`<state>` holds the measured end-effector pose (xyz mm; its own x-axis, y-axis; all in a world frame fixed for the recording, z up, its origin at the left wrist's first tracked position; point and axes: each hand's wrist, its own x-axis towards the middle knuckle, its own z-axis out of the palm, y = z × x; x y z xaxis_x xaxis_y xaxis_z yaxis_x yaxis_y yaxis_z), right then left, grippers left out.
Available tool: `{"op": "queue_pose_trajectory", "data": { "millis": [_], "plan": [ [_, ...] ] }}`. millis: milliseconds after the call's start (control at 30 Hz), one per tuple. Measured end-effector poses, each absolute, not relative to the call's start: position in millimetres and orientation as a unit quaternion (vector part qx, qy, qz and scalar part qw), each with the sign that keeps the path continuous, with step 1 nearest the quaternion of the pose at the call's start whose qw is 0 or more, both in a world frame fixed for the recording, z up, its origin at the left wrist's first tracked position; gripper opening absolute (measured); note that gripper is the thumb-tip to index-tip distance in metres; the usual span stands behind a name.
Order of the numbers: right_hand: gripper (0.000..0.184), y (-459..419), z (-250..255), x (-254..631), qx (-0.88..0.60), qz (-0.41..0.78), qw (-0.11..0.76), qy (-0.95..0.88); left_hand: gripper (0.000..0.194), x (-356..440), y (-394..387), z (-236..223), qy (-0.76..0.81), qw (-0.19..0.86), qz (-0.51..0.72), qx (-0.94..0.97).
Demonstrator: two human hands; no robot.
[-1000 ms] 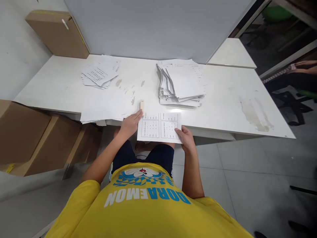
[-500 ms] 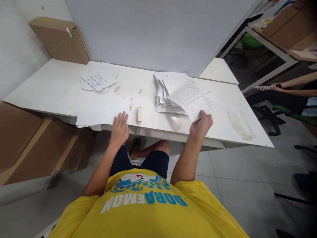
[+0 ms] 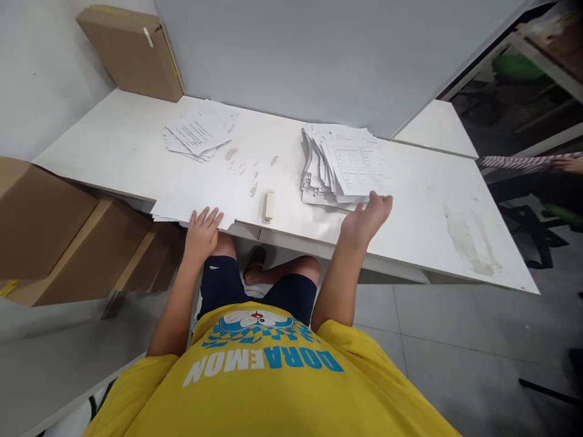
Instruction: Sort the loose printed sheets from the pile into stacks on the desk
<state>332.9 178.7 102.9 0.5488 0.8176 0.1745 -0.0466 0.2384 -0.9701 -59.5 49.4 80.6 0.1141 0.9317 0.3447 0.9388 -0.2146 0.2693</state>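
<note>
My left hand (image 3: 203, 233) lies with spread fingers on the near edge of some blank white sheets (image 3: 189, 200), which jut slightly past the table's front edge. My right hand (image 3: 368, 218) is at the near right corner of an uneven stack of papers (image 3: 319, 173). Its thumb and fingers look apart, and the fingertips are at the edge of the top printed sheet (image 3: 357, 161), which lies on the stack. Between my hands, a small cream-coloured stapler (image 3: 269, 205) stands near the table's front edge.
A smaller pile of printed papers (image 3: 198, 133) lies at the back left of the white table (image 3: 410, 206). A cardboard box (image 3: 132, 54) leans in the back corner. More cardboard boxes (image 3: 45, 230) stand below left. Another person's hand (image 3: 567, 164) shows at far right.
The printed sheet my right hand held lifted now lies on the stack, and the fingers have loosened. My left hand has shifted left onto the blank sheets. The view has shifted.
</note>
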Motion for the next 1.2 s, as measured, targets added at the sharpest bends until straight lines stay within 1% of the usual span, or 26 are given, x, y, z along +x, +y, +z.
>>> {"op": "queue_pose_trajectory", "data": {
  "millis": [100, 200, 300, 433, 533, 633, 700, 767, 867, 967, 1033, 1067, 1133, 1200],
  "plan": [
    [0.062, 147.1, 96.6, 330.6, -0.559, 0.271, 0.724, -0.299, 0.048, -63.5, 53.2, 78.7, -0.623, 0.018, -0.234, -0.746],
    [0.064, 140.9, 91.7, 324.5, -0.568, 0.269, 0.711, -0.314, 0.048, -66.6, 58.6, 75.6, -0.623, 0.025, -0.248, -0.741],
    [0.061, 149.4, 91.9, 314.4, -0.572, 0.306, 0.695, -0.310, 0.047, -67.5, 63.0, 74.4, -0.618, 0.018, -0.249, -0.745],
    [0.051, 152.1, 101.6, 296.0, -0.534, 0.379, 0.685, -0.320, 0.049, -68.8, 63.5, 78.4, -0.593, -0.003, -0.212, -0.777],
    [0.046, 140.0, 115.7, 282.3, -0.517, 0.382, 0.687, -0.340, 0.051, -72.6, 59.8, 82.1, -0.581, -0.008, -0.204, -0.788],
    [0.042, 121.2, 132.7, 266.0, -0.505, 0.374, 0.697, -0.345, 0.049, -76.8, 55.5, 81.6, -0.587, 0.005, -0.235, -0.775],
    [0.039, 107.6, 142.6, 250.8, -0.488, 0.386, 0.698, -0.355, 0.045, -77.1, 52.5, 79.7, -0.601, 0.021, -0.277, -0.749],
    [0.034, 94.3, 148.9, 232.2, -0.463, 0.418, 0.686, -0.375, 0.042, -73.5, 48.6, 79.5, -0.619, 0.043, -0.349, -0.702],
    [0.029, 77.7, 150.3, 202.9, -0.443, 0.475, 0.626, -0.432, 0.038, -61.6, 40.6, 88.5, -0.644, 0.089, -0.516, -0.557],
    [0.031, 69.6, 145.9, 181.7, -0.429, 0.508, 0.563, -0.491, 0.036, -50.9, 34.5, 107.8, -0.617, 0.115, -0.692, -0.356],
    [0.039, 69.6, 142.6, 173.9, -0.411, 0.525, 0.535, -0.518, 0.034, -49.0, 33.5, 119.5, -0.572, 0.076, -0.765, -0.286],
    [0.044, 70.8, 141.1, 171.4, -0.402, 0.533, 0.523, -0.530, 0.033, -49.6, 33.8, 123.1, -0.555, 0.034, -0.784, -0.276],
    [0.054, 74.2, 137.9, 167.7, -0.382, 0.555, 0.496, -0.548, 0.033, -51.5, 35.1, 124.8, -0.543, -0.065, -0.791, -0.273],
    [0.062, 76.7, 134.1, 164.5, -0.349, 0.602, 0.455, -0.556, 0.036, -51.1, 35.9, 119.7, -0.541, -0.148, -0.783, -0.269]
  ]
}}
